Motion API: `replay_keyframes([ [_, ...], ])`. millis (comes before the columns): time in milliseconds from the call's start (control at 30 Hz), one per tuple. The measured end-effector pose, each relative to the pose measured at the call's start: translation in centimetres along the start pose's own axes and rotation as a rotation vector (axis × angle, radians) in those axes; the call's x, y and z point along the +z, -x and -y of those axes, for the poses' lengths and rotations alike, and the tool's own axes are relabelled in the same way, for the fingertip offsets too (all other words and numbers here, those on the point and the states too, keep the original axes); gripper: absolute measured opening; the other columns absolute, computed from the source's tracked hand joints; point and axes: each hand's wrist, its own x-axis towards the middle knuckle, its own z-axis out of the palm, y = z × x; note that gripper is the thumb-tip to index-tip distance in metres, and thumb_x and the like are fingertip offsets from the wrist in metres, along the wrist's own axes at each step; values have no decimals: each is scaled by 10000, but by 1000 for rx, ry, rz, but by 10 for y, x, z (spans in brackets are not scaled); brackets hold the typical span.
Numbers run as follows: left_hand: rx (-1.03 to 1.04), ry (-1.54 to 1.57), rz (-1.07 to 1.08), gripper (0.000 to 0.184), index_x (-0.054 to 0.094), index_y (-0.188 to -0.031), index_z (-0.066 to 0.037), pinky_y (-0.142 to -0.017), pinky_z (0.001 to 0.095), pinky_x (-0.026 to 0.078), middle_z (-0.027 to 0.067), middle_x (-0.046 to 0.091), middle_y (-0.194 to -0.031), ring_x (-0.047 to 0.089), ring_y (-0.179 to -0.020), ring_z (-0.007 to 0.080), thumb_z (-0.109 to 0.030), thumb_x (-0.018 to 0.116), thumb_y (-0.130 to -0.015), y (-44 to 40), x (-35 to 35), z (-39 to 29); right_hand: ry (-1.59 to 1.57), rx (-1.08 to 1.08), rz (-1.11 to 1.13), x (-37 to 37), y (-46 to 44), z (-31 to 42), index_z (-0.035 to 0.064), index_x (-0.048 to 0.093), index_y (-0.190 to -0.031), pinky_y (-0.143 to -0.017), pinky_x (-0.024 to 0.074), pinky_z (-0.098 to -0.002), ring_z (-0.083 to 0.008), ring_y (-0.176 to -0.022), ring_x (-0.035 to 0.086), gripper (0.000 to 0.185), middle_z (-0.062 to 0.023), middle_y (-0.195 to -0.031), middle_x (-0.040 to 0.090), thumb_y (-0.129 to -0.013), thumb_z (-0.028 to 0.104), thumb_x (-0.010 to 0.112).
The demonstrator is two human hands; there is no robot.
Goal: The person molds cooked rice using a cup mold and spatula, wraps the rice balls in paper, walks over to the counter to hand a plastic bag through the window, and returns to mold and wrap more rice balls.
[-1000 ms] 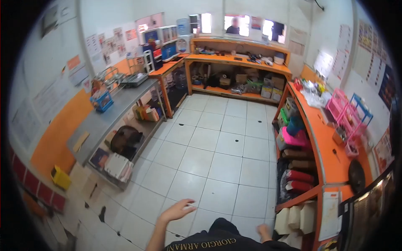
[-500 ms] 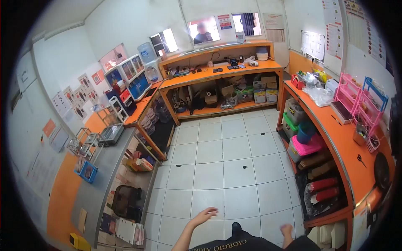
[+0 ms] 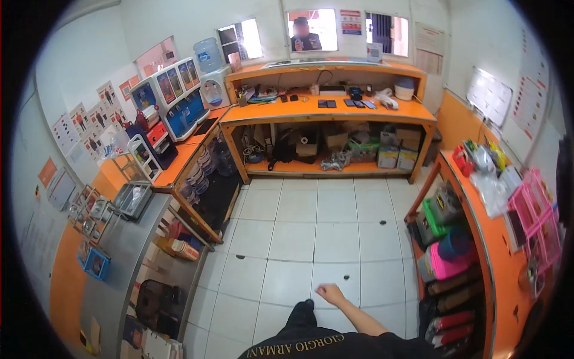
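My right hand [image 3: 329, 294] hangs over the white tiled floor [image 3: 291, 239] at the bottom centre, its fingers curled together and nothing visible in them. It touches nothing that I can see. Just left of it a dark shoe [image 3: 307, 304] shows at the end of my black trouser leg. My left hand is out of the picture. Black clothing [image 3: 287, 344] with gold lettering fills the bottom edge.
An orange counter [image 3: 382, 109] with phones stands ahead. Along the left run a metal table [image 3: 113, 299] and a drinks dispenser [image 3: 173, 99]. An orange table [image 3: 472, 227] with pink racks [image 3: 535, 206] lines the right. A person [image 3: 305, 39] stands behind the window.
The view has moved closer to the far counter. My left hand has gone out of view, while my right hand has swung forward and inward. The person at the window has raised a hand.
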Motion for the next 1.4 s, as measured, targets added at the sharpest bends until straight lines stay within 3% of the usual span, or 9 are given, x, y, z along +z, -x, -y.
replay_keyframes([
  [267,575,-623,-159,503,617,-997,-42,-914,431,380,171,567,-1100,510,-1062,330,-471,402,-846,-214,-143,-345,179,708,72,-64,26,-182,116,674,-726,-688,492,-378,-280,-734,615,266,-102,-729,642,-621,360,673],
  [533,1186,-57,-302,315,571,-982,-30,-766,388,468,180,614,-915,586,-867,333,-292,528,-813,-170,-268,-769,155,1058,121,-66,5,-333,61,656,-949,-831,439,-360,-269,-964,576,329,-117,-1010,626,-758,323,598],
  [633,1231,-86,-88,319,558,-1010,-50,-769,367,464,162,617,-922,592,-870,291,-311,532,-828,-182,-264,-828,355,946,385,-70,-69,-384,76,593,-1082,-956,345,-382,-288,-1151,432,488,-123,-1192,524,-760,442,575],
  [700,1130,-222,92,350,556,-1013,-54,-806,356,447,153,615,-952,580,-910,283,-355,499,-844,-201,-263,-838,32,981,-228,-124,-148,-371,83,671,-697,-684,492,-344,-238,-699,623,289,-101,-709,645,-562,327,750],
  [900,1331,-768,-50,314,620,-960,-81,-802,400,455,124,613,-972,546,-968,294,-332,475,-838,-368,-288,-764,116,497,-93,-258,-439,-262,102,639,-822,-609,482,-321,-205,-611,583,297,-72,-630,591,-580,230,754],
  [1000,234,-254,248,405,650,-839,-25,-653,398,481,119,648,-810,612,-801,217,-404,508,-825,-385,-305,-746,65,387,-117,-314,-549,-241,90,629,-838,-568,468,-325,-210,-567,569,257,-73,-588,572,-623,196,724],
  [1167,546,430,-42,427,574,-945,-31,-614,423,481,73,600,-771,594,-707,234,-438,532,-821,-351,-363,-743,32,370,-330,-359,-659,-255,55,613,-847,-545,454,-291,-183,-546,548,171,-71,-600,555,-692,111,660],
  [1200,-308,280,198,490,550,-982,-44,-590,447,465,85,590,-822,591,-756,257,-505,473,-834,-400,-385,-816,52,370,-321,-374,-677,-256,55,613,-847,-545,454,-291,-183,-546,548,171,-71,-600,555,-692,111,660],
  [1400,326,989,-11,817,71,-1385,-206,-864,568,329,125,272,-1389,381,-1183,339,-707,289,-778,-393,-491,-1075,275,373,-773,-472,-729,-290,38,548,-945,-649,440,-331,-230,-763,504,231,-123,-920,474,-715,22,566],
])
